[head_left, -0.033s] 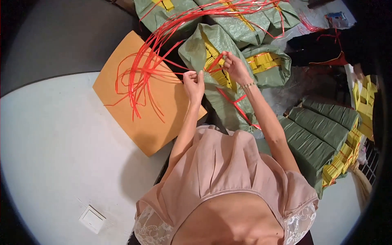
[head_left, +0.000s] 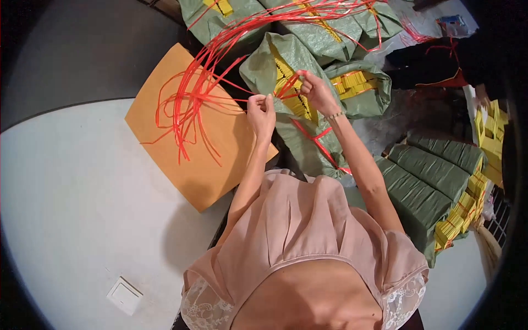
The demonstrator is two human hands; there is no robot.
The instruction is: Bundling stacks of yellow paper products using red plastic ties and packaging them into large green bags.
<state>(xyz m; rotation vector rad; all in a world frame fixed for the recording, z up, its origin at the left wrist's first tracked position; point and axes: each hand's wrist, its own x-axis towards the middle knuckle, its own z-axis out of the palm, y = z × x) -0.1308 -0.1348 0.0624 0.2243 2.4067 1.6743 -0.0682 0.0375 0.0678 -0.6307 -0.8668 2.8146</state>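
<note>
My left hand (head_left: 260,115) is closed, thumb and fingers pinching red plastic string (head_left: 289,86). To its right and slightly farther away, my right hand (head_left: 319,93) pinches another part of the same string, which forms a narrow loop between the two hands. Both hands are above the open mouth of a green woven sack (head_left: 302,49). Inside it are yellow folded pieces (head_left: 300,104) in stacks, partly hidden by the hands. A red string (head_left: 319,146) also crosses the near side of this sack.
Left of my hands, a tan board (head_left: 165,154) carries a long bundle of red strings (head_left: 201,96). More green sacks (head_left: 324,33) stand beyond. At right are dark green wrapped bundles (head_left: 423,170) with yellow pieces. Another person's hand (head_left: 482,94) is at far right, beside yellow stacks.
</note>
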